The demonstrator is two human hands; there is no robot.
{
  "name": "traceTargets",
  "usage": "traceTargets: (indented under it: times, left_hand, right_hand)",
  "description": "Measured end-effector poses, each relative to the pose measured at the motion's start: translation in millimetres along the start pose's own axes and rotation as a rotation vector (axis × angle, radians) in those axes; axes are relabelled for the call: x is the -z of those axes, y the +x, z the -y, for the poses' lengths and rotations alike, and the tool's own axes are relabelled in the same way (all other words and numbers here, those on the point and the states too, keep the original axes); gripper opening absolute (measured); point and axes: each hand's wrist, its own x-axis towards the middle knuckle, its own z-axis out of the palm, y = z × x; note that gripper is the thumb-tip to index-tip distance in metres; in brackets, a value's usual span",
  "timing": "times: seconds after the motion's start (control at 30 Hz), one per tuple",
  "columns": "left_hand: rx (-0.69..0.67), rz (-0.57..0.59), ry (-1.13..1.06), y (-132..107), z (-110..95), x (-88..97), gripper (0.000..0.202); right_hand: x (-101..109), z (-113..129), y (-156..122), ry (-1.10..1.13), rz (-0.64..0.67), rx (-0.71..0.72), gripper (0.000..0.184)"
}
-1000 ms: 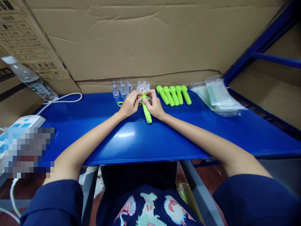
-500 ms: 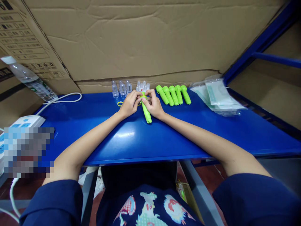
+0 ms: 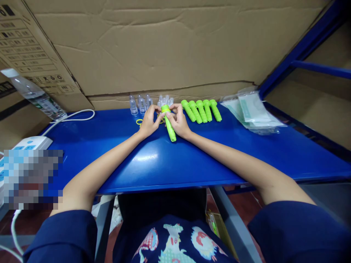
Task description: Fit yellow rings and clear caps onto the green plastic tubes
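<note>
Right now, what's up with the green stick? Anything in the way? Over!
Right hand gripping green stick. Left hand at its wide end, contact unclear. Yellow ring beside left hand, not blocking.

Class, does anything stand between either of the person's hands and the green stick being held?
Nothing visible does. The right hand grips the green stick directly; the left hand is at its wide end, contact unclear.

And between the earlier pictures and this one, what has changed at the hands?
The left hand has drawn back slightly to its left, uncovering more of the green tube's wide end; whether its fingertips touch is unclear. The right hand still holds the green tube. The row of five green tubes and the clear caps stayed put.
</note>
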Motion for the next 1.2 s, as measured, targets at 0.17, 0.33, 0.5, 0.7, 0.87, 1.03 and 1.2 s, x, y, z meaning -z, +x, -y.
traceTargets:
  times: [0.17, 0.33, 0.5, 0.7, 0.87, 1.03, 1.2]
  left_hand:
    - [-0.001, 0.027, 0.022, -1.2, 3.9, 0.3, 0.025]
    - [-0.017, 0.039, 0.063, -0.6, 3.0, 1.2, 0.019]
    - [-0.028, 0.022, 0.070, 1.5, -0.1, 4.0, 0.017]
    - [-0.006, -0.002, 0.049, 0.8, 3.8, 1.8, 0.020]
    - [0.017, -0.008, 0.019, 0.2, 7.4, -0.2, 0.023]
    - [0.016, -0.018, 0.007, 1.1, 4.3, 1.5, 0.021]
    - [-0.017, -0.006, 0.011, 2.3, 0.5, 3.7, 0.017]
  right_hand:
    - [-0.2, -2.3, 2.5, 0.090, 0.005, -0.078, 0.045]
    - [-0.1, 1.1, 3.8, 0.110, 0.002, -0.102, 0.050]
    - [-1.8, 2.8, 2.5, 0.049, 0.063, -0.084, 0.058]
    - [-1.0, -1.6, 2.7, 0.075, 0.063, -0.111, 0.055]
    - [0.6, -2.9, 2.5, 0.054, 0.104, -0.095, 0.051]
    - [1.1, -2.9, 1.4, 0.015, 0.100, -0.065, 0.051]
    - [1.5, -2.4, 0.7, 0.022, 0.079, -0.061, 0.050]
